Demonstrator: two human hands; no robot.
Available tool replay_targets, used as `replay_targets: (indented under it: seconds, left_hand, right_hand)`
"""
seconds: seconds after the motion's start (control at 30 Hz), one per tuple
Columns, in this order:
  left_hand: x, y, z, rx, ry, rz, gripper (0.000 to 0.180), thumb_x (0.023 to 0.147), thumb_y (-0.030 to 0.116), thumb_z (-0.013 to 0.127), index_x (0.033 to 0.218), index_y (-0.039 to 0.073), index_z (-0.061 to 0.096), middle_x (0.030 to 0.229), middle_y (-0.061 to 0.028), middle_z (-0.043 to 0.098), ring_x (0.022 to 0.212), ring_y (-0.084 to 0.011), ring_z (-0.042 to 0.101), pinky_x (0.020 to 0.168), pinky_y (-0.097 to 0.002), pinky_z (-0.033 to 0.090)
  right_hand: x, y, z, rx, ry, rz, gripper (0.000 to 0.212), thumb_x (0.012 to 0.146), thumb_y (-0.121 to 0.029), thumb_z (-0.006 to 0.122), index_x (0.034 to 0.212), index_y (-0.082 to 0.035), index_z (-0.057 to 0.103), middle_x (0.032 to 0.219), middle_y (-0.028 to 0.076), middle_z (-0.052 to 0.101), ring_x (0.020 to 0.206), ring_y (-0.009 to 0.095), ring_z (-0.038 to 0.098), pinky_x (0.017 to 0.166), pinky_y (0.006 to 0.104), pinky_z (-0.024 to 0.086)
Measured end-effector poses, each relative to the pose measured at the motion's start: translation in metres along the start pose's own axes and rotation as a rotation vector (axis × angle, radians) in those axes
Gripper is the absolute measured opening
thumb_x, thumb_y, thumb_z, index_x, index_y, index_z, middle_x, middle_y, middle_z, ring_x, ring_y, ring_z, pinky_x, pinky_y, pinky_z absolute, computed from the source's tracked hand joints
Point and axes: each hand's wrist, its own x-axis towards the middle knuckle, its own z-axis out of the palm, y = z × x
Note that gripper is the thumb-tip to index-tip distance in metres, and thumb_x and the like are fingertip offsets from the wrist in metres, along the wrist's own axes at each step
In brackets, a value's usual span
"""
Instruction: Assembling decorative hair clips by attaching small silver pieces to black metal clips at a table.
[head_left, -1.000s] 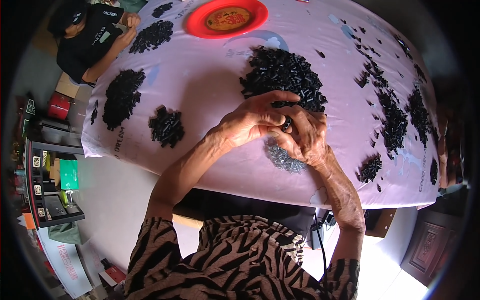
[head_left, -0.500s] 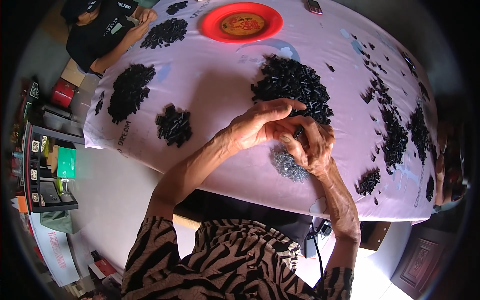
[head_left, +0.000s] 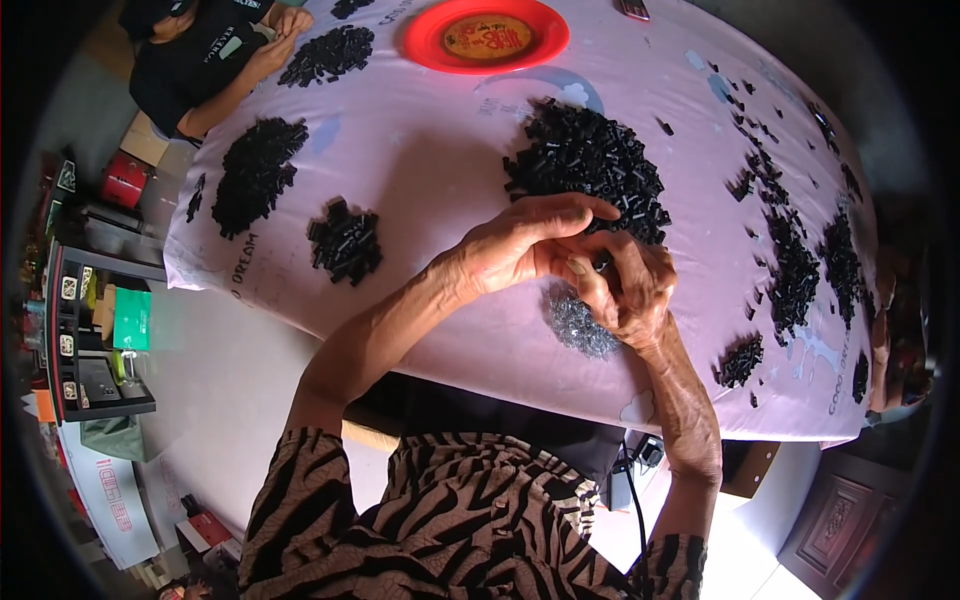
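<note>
Both hands meet above the near middle of the cloth-covered table. My right hand (head_left: 638, 290) is closed, its thumb and fingers pinching a small black piece (head_left: 602, 261), mostly hidden by the fingers. Against it rests my left hand (head_left: 525, 240), thumb stretched over the top and fingers curled in behind; what they hold is hidden. Just beyond the hands lies a large heap of short black plastic pieces (head_left: 580, 150). Below the right hand sits a small pile of clear, shiny bits (head_left: 578, 325), partly covered by that hand.
A red plate (head_left: 425, 40) holds a round orange-brown disc at the far side. Smaller black heaps lie left (head_left: 345, 240) and farther left (head_left: 258, 175); scattered ones (head_left: 790, 270) spread right. A co-worker (head_left: 200, 70) sits at the far left, and a phone (head_left: 633, 9) lies far right.
The view has shifted slightly, so the far items sit a little higher. My hands stay together, and the small black piece shows less between the right fingers.
</note>
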Motion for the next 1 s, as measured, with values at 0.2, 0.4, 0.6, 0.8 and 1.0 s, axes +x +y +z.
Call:
replay_targets:
  seconds: [0.2, 0.4, 0.6, 0.8, 1.0]
  left_hand:
    - [-0.001, 0.003, -0.002, 0.022, 0.001, 0.0, 0.042, 0.092, 0.028, 0.058, 0.125, 0.003, 0.05, 0.102, -0.0119, 0.063, 0.091, -0.0198, 0.064, 0.08, -0.0355, 0.055]
    - [-0.005, 0.013, 0.002, 0.095, -0.05, -0.001, 0.05, 0.087, 0.026, 0.065, 0.128, 0.002, 0.048, 0.094, -0.0088, 0.065, 0.088, -0.0151, 0.064, 0.081, -0.0317, 0.054]
    - [-0.005, 0.012, 0.0, 0.156, -0.011, -0.019, 0.061, 0.079, 0.02, 0.074, 0.13, 0.001, 0.046, 0.088, -0.0049, 0.064, 0.083, -0.0127, 0.063, 0.083, -0.0292, 0.053]
    - [-0.002, 0.012, -0.002, 0.243, -0.04, 0.017, 0.068, 0.074, 0.016, 0.075, 0.131, -0.002, 0.043, 0.098, -0.0092, 0.067, 0.087, -0.0153, 0.062, 0.076, -0.0262, 0.051]
    - [0.001, 0.008, -0.005, 0.196, -0.097, 0.042, 0.066, 0.074, 0.015, 0.074, 0.129, -0.003, 0.043, 0.101, -0.009, 0.065, 0.085, -0.0164, 0.063, 0.072, -0.0255, 0.051]
  right_hand:
    - [0.0, 0.0, 0.0, -0.012, -0.017, 0.027, 0.019, 0.076, -0.009, 0.073, 0.088, -0.001, 0.059, 0.072, 0.005, 0.059, 0.052, 0.017, 0.058, 0.045, 0.0291, 0.045]
    - [-0.001, -0.002, 0.002, 0.032, 0.024, -0.01, 0.029, 0.072, -0.011, 0.075, 0.095, -0.001, 0.06, 0.073, 0.005, 0.06, 0.052, 0.018, 0.059, 0.045, 0.0283, 0.047]
    - [-0.004, -0.003, 0.003, -0.018, 0.0, -0.012, 0.033, 0.074, -0.014, 0.075, 0.1, 0.0, 0.06, 0.069, 0.004, 0.059, 0.05, 0.014, 0.057, 0.045, 0.0264, 0.044]
    - [-0.001, 0.0, 0.004, 0.022, -0.022, 0.027, 0.036, 0.074, -0.02, 0.077, 0.1, -0.001, 0.06, 0.07, 0.004, 0.061, 0.052, 0.015, 0.059, 0.049, 0.0267, 0.047]
    - [-0.003, 0.009, 0.005, 0.02, -0.046, 0.02, 0.046, 0.07, -0.03, 0.081, 0.101, -0.002, 0.061, 0.072, 0.005, 0.063, 0.056, 0.018, 0.062, 0.053, 0.0292, 0.052]
